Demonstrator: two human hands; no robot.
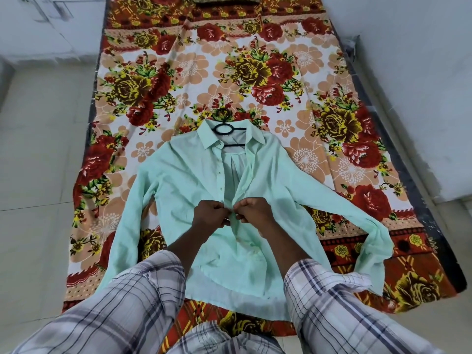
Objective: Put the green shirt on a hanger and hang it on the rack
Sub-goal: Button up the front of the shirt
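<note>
Head view shows me both hands meeting at the middle of the shirt front. My left hand (210,213) is curled into a loose fist, its fingertips pinching the left edge of the placket. My right hand (252,210) is curled the same way just beside it, pinching the opposite edge, so the two sets of knuckles almost touch over what looks like a button, though I cannot make out the button itself under the fingers. Both forearms come up from the bottom of the frame out of rolled plaid sleeves (143,297).

Under my hands, the green shirt (184,180) lies flat, front up, collar pointing away from me. Below my hands the front is drawn together; above them it falls open in a narrow V up to the collar, showing the paler inside of the back. One sleeve runs down along the left side, the other stretches out to the right and bends back near the cuff.

Inside the open collar I see a black hanger (224,129), its ring-shaped top and a bar across the neck showing, the rest hidden under the cloth.

Shirt and hanger rest on a floral bedsheet (255,72) with red and yellow roses, spread over a mattress on a pale tiled floor (43,149)
</note>
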